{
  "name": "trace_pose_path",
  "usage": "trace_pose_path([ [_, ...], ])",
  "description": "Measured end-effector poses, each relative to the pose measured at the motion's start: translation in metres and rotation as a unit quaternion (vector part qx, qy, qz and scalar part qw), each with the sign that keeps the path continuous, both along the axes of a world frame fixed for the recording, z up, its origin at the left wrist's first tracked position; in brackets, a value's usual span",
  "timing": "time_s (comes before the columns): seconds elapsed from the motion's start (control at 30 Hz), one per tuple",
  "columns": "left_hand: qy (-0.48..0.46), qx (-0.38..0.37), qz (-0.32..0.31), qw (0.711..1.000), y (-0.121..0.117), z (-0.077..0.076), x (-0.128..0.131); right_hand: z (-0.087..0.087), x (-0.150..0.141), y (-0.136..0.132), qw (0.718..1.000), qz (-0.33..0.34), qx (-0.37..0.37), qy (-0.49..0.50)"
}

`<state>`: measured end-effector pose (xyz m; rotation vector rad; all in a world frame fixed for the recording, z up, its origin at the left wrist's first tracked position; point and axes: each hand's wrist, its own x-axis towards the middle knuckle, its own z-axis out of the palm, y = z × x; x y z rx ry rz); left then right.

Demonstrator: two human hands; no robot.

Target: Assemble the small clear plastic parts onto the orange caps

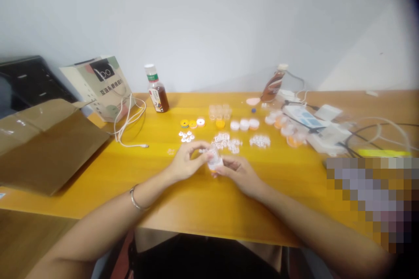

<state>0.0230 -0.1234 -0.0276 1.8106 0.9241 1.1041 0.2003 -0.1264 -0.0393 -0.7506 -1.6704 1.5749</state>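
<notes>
My left hand (191, 161) and my right hand (240, 174) meet over the table, both closed on a small clear-and-white plastic container (215, 162) with an orange edge at its bottom. The left fingers pinch its upper part, while the right thumb and fingers hold it low. Blur hides its finer detail. Just beyond the hands lie a pile of small clear-white plastic pieces (224, 141) and a second such pile (260, 141). White round pieces (186, 136) sit to the left, below yellow and white discs (193, 124). Clear cups (220, 111) stand farther back.
At left are a brown paper bag (59, 139), a printed carton bag (101, 87) and a white cable (126, 128). Two drink bottles, one left (157, 91) and one right (275, 83), stand at the back. Power strips (301, 115) and cables crowd the right, beside more round containers (288, 128).
</notes>
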Motion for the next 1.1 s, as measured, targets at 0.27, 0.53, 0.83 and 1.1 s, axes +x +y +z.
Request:
trace_pose_path([
  [0.27, -0.089, -0.011, 0.055, 0.995, -0.002, 0.0, 0.006, -0.006, -0.001, 0.004, 0.998, 0.002, -0.038, 0.042],
  [0.53, -0.085, -0.087, -0.086, 0.989, -0.001, 0.0, 0.006, -0.004, 0.0, 0.002, 0.997, -0.011, -0.032, 0.07],
  [0.83, -0.149, -0.149, -0.149, 0.966, -0.006, 0.0, 0.011, -0.013, -0.006, -0.003, 0.962, 0.064, -0.188, 0.189],
  [1.1, -0.107, -0.111, -0.093, 0.984, -0.004, 0.005, 0.008, -0.009, -0.003, 0.001, 0.99, -0.022, -0.083, 0.108],
])
